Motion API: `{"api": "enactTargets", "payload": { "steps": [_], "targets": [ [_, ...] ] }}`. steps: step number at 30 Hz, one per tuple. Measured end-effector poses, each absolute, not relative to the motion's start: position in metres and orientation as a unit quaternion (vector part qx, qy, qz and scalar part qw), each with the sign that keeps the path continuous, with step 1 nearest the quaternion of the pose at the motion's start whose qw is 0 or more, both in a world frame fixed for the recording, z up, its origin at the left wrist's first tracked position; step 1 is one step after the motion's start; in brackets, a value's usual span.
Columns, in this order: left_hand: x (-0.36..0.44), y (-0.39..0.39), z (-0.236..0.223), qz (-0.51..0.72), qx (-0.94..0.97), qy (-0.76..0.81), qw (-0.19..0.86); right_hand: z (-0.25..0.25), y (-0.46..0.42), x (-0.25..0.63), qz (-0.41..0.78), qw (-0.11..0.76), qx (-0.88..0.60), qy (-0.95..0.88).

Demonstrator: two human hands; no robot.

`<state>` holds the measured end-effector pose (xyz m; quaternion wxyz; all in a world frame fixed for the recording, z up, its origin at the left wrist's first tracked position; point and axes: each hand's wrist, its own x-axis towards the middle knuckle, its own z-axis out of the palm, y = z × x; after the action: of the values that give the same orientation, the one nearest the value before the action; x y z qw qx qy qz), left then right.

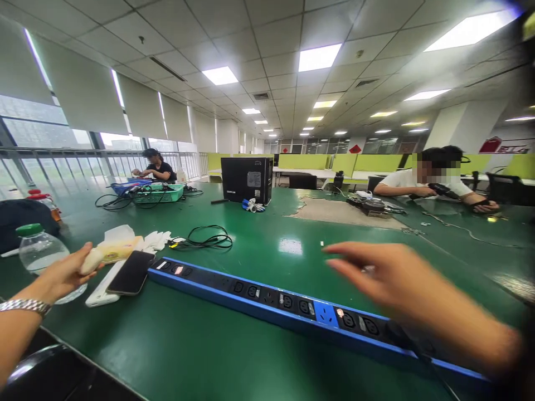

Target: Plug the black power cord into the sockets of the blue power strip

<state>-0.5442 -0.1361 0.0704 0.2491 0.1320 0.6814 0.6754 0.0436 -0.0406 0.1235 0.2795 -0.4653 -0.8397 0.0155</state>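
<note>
My left hand (pixel 67 275), with a metal watch band at its wrist, is closed around a small white rounded object (pixel 91 260) whose kind I cannot make out. Close to it are a clear bottle with a green cap (pixel 39 250), a dark phone (pixel 131 273) and a white slab-like device (pixel 104 289) partly under the phone. My right hand (pixel 388 273) hovers over the right part of a long blue and black power strip (pixel 267 298). Its thumb and fingers are apart, with slight motion blur. Just beyond the fingertips shows a tiny white piece (pixel 322 243).
A black cable (pixel 204 238), a tissue pack (pixel 121 248) and white gloves (pixel 156 241) lie beyond the strip. Farther back stand a black computer case (pixel 244 179) and a green basket (pixel 161 194). Two people sit at the table's far sides, one handling a dark tool (pixel 443 191).
</note>
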Motion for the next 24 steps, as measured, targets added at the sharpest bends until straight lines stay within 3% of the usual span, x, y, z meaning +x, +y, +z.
{"api": "enactTargets", "payload": {
  "steps": [2, 4, 9, 15, 24],
  "targets": [
    [-0.544, -0.135, 0.065, 0.659, 0.163, 0.684, 0.268, 0.133, -0.054, -0.061, 0.011, 0.159, -0.394, -0.905],
    [-0.541, -0.136, 0.063, 0.640, 0.208, 0.682, 0.285, 0.122, -0.061, -0.158, 0.026, 0.100, -0.320, -0.942],
    [-0.537, -0.144, 0.066, 0.543, 0.306, 0.727, 0.287, 0.073, -0.052, -0.316, 0.106, 0.143, -0.228, -0.957],
    [-0.554, -0.148, 0.053, 0.517, 0.369, 0.720, 0.280, 0.048, -0.052, -0.394, 0.171, 0.145, -0.212, -0.951],
    [-0.558, -0.145, 0.034, 0.524, 0.374, 0.687, 0.338, 0.022, -0.054, -0.430, 0.181, 0.150, -0.197, -0.952]
  ]
}}
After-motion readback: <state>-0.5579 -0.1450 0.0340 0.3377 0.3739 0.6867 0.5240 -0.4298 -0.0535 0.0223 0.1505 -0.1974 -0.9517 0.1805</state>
